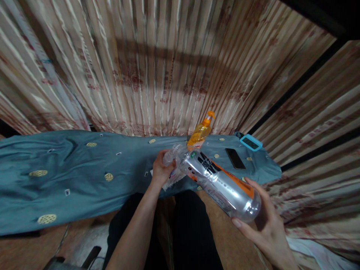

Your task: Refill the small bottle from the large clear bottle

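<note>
Over the lap, just below frame centre, a clear plastic bottle (219, 182) w/ an orange-and-white label is held tilted in mid-air between both hands. Its long axis runs from about 10 o'clock (neck end) down to 4 o'clock (base end). The base is cupped by the right hand (264, 221), fingers curled loosely under and around the bottom, thumb on top, so it's grasped, not clenched hard. The neck end is gripped by the left hand (161, 168), fingers closed round the cap area along w/ what looks like crumpled clear wrap; whether a cap is on can't be told, too blurred.

So the bottle lies at roughly 4 o'clock from the left fingers and 10 o'clock from the right ones, touching both. Neither hand is really nearer, tbh, since both are on it.

Behind, at 12 o'clock from the bottle, an orange pump bottle (201, 131) is standing on the blue cloth (70, 176). At approx 2 o'clock a dark phone (235, 158) is lying flat, w/ a light-blue device (251, 142) just beyond it. A striped curtain (157, 63) is hung behind it all.
</note>
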